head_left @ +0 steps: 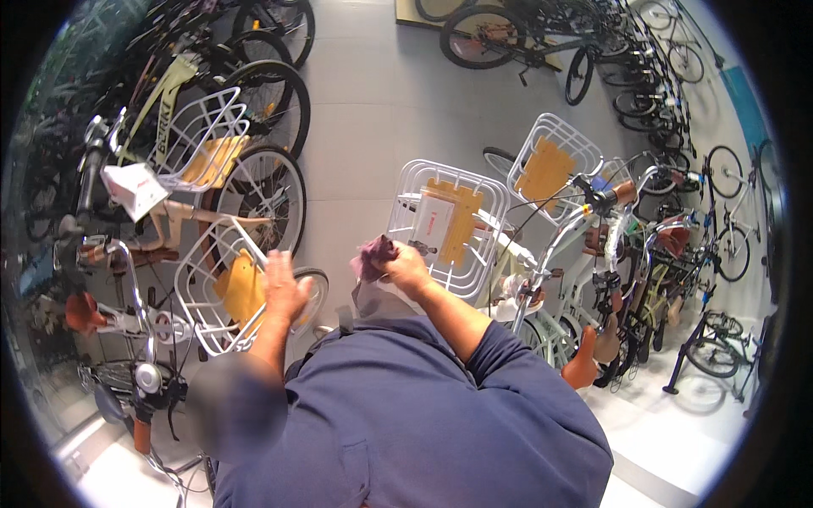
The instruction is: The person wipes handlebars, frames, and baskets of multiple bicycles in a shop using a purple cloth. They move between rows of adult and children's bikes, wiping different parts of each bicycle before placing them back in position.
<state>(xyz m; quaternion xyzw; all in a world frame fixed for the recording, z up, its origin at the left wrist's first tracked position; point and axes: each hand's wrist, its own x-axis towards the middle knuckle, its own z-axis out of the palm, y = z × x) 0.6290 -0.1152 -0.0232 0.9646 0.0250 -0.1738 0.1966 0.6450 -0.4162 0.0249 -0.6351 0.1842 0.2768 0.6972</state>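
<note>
My left hand is open, its fingers stretched out, beside a white wire basket on the front of a bike. That basket has a yellow wooden base panel. In my right hand is a crumpled dark purple cloth, gripped in front of my body. Just beyond that hand stands another white wire basket with a wooden panel. A white printed card or flat box lies in it. I cannot tell whether my right hand touches this basket.
Bikes line both sides of a grey tiled floor. At the left, a white paper piece sits by a handlebar. A third wire basket stands farther right. A dark bike is at the back, and an orange-brown saddle is near my right elbow.
</note>
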